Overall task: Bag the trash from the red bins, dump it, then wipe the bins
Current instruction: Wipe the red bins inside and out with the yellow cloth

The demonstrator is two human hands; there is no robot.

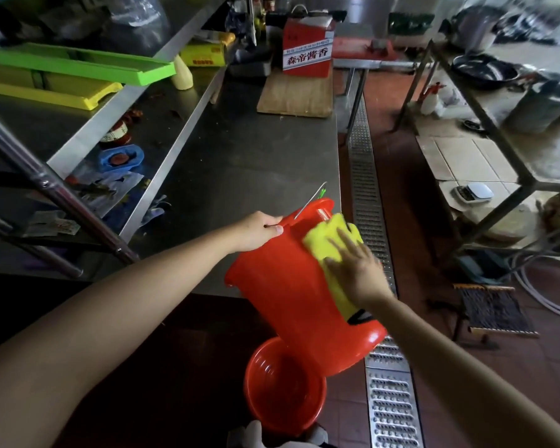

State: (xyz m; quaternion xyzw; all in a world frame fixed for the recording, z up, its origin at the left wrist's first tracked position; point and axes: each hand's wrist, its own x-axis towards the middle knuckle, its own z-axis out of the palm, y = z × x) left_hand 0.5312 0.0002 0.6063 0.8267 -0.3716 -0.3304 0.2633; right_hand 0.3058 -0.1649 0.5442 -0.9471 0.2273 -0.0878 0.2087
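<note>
A red bin (pixel 291 299) is tipped on its side off the near end of the steel table, its base toward me and its mouth pointing away. My left hand (pixel 257 231) grips its rim at the upper left, beside the thin wire handle (pixel 309 199). My right hand (pixel 358 270) presses a yellow cloth (pixel 328 236) flat against the bin's outer wall with straight fingers. A second red bin (pixel 283 386) stands upright on the floor below, and its inside looks empty.
The steel table (pixel 246 156) runs ahead with a wooden board (pixel 296 92) and a red and white box (pixel 307 48) at its far end. A metal floor drain grate (pixel 369 221) runs along the right. Shelves with clutter are on the left, a metal rack on the right.
</note>
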